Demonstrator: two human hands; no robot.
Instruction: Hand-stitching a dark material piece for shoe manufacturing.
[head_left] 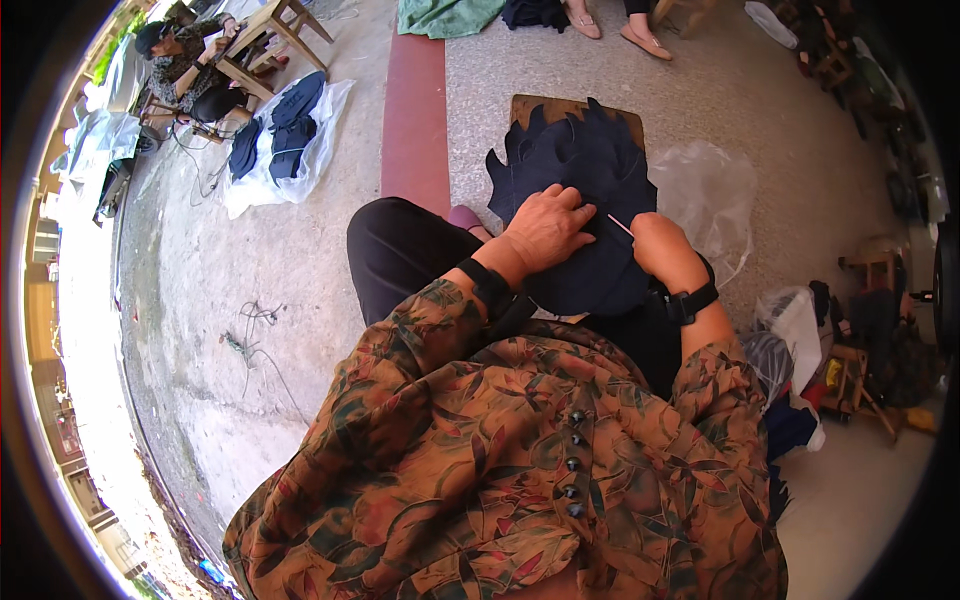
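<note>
A dark navy cloth piece [590,275] with a jagged, pointed far edge lies before my lap, partly over a brown wooden board [632,120]. My left hand [548,230] is closed on the cloth near its middle, fingers bent and pressed against it. Just to the right, my right hand [664,248] is closed around a thin, pale pinkish stick-like tool [620,224]. The tool's slim end points up and left toward the left hand's fingertips, over the cloth. Its grip end is hidden in my fist.
At the right lies a clear plastic sheet [705,195]. Bags and a small wooden stool [848,380] stand at lower right. Dark garments [292,130] rest on plastic at upper left, near a seated person [185,70] at a wooden table [268,30]. Another person's feet [645,40] show at the top.
</note>
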